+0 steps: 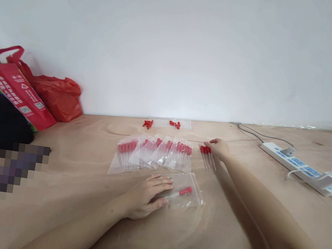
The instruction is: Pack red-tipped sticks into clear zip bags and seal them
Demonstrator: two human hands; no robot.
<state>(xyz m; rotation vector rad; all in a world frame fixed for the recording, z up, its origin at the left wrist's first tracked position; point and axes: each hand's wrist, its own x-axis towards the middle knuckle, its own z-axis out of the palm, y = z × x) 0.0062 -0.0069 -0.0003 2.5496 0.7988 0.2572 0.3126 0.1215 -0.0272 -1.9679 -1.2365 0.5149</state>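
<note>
Droppers (206, 150) with red bulbs and clear, slender tubes lay side by side at the right of the wooden table (174, 243), where the right hand (218, 148) reached their bulb ends. Whether its fingers had closed on one could not be told. Nearer, the left hand (145, 198) lay spread and unclenched across a clear zip bag (188, 200), its thumb near the tube of the single dropper (185, 191) inside. Overlapping filled bags (152, 151) fanned out beyond, with small red pieces (147, 124) farther off, near the wall (176, 51).

Each dropper looked light, its bulb likely soft and squeezable, its tube stiff and, if glass, easily snapped. The lower bulb, where it met the tube, appeared the surest place for a gentle pinch. The bag looked limp and slippery, best held flat by its margin, clear of the tube.
</note>
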